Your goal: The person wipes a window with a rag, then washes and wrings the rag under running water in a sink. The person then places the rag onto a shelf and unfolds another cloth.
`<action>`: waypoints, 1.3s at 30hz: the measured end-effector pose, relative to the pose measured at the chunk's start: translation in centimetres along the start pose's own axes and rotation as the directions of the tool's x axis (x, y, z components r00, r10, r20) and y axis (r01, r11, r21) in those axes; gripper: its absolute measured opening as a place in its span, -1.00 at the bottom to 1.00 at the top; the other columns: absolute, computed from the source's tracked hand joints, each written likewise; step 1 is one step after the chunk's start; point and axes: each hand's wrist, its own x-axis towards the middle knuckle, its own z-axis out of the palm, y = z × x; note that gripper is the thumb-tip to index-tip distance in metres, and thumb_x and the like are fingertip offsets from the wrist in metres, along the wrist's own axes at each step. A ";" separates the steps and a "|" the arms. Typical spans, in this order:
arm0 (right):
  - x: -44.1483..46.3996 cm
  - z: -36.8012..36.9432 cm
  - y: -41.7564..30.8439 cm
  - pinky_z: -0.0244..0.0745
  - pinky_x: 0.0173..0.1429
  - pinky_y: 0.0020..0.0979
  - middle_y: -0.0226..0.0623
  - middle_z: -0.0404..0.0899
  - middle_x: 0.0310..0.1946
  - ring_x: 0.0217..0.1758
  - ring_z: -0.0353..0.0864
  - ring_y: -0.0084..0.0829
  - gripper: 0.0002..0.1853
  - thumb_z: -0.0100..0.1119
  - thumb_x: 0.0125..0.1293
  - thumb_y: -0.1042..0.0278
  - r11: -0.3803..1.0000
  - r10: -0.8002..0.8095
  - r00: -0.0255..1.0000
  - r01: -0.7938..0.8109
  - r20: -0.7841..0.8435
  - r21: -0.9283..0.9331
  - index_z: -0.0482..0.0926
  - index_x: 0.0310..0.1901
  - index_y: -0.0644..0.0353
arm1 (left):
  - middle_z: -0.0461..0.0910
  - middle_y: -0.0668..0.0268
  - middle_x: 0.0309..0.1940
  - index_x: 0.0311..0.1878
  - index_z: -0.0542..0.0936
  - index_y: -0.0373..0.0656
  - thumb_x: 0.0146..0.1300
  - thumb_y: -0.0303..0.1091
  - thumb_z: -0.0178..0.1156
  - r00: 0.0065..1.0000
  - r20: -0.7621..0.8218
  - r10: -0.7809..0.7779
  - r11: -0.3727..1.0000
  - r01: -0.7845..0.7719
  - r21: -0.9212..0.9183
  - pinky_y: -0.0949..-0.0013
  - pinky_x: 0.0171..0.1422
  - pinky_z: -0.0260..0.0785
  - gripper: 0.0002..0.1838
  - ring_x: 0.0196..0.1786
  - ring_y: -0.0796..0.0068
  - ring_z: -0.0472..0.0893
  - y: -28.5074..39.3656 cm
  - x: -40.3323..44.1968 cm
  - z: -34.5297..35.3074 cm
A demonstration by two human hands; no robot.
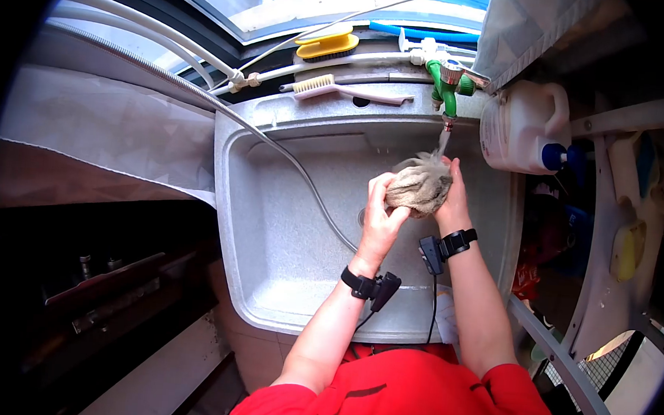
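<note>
A bunched grey-beige cloth (420, 191) is held above the grey speckled sink (274, 227), below the green tap (449, 100). Water runs from the spout onto the top of the cloth and splashes there. My left hand (382, 215) grips the cloth from the left, its fingers and thumb pressed against the folds. On the other side, my right hand (455, 200) cups the cloth, with some fingers hidden behind it. Both wrists wear black straps with small boxes and cables.
A brush with pale bristles (314, 86) lies on the sink's back ledge, with a yellow brush (327, 43) behind it. One flexible metal hose (297, 163) crosses into the basin. At the right stands a white plastic jug (521, 128) beside a metal frame (557, 373).
</note>
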 end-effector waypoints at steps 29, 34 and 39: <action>-2.5 0.6 -3.6 0.41 0.25 -0.24 -0.25 0.51 0.09 0.14 0.51 -0.43 -0.65 -0.02 0.47 0.19 0.882 0.039 0.980 0.057 0.194 -0.467 0.43 0.14 0.22 | 0.54 0.19 0.01 0.21 0.33 -0.21 0.33 0.07 0.14 0.820 0.317 -0.477 0.686 0.573 -0.448 0.15 0.00 0.55 -0.39 0.01 0.32 0.60 -3.5 9.4 -2.8; -4.3 1.0 -2.2 0.55 -0.07 -0.39 -0.31 0.55 -0.02 -0.05 0.58 -0.50 -0.65 0.14 0.37 0.24 0.792 -0.067 0.992 0.119 0.108 -0.599 0.46 0.11 0.21 | 0.51 0.22 0.07 0.28 0.28 -0.17 0.26 -0.34 0.26 0.922 0.281 -0.266 0.614 0.387 -0.688 0.11 0.18 0.45 -0.44 0.13 0.29 0.53 -1.6 8.3 -4.1; -5.4 1.4 -4.3 0.58 -0.20 -0.41 -0.35 0.56 -0.09 -0.23 0.60 -0.54 -0.56 0.20 0.32 0.18 0.416 0.095 0.982 -0.188 -0.164 -0.889 0.48 0.14 0.24 | 0.34 0.15 0.30 0.41 0.17 -0.16 0.36 -0.33 0.04 0.911 0.360 -0.201 0.468 0.413 -0.782 0.13 0.39 0.27 -0.42 0.32 0.22 0.39 0.3 6.7 -4.2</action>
